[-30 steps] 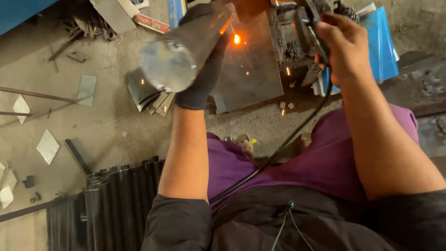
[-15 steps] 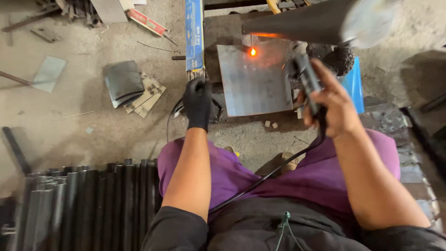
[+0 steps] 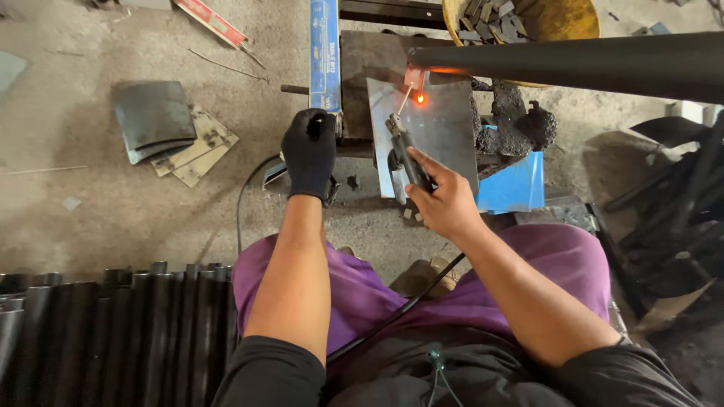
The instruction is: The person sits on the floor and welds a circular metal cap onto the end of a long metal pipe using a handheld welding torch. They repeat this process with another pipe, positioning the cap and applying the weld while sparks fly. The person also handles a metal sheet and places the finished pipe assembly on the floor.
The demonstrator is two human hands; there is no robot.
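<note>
My bare right hand (image 3: pixel 446 202) grips a black welding electrode holder (image 3: pixel 406 154). Its thin rod ends in a glowing orange spot (image 3: pixel 420 98) at the far edge of a grey steel plate (image 3: pixel 445 132). A long black pipe (image 3: pixel 581 64) lies across the top right, its left end right above the glow. My left hand (image 3: pixel 309 154), in a black glove, rests with curled fingers beside the near end of a blue bar (image 3: pixel 325 53), left of the plate. Whether it grips anything is hidden.
A yellow tub (image 3: pixel 562 16) of metal scraps stands behind the pipe. Dark slag lumps (image 3: pixel 516 124) and a blue sheet (image 3: pixel 514 187) lie right of the plate. Bent metal sheets (image 3: pixel 162 128) lie at left, a row of black tubes (image 3: pixel 113 332) at lower left, and dark rods (image 3: pixel 679 203) at right.
My left hand has let go of the black pipe and come down beside the blue bar. The pipe now lies across the top right. The right hand still holds the holder at the glow.
</note>
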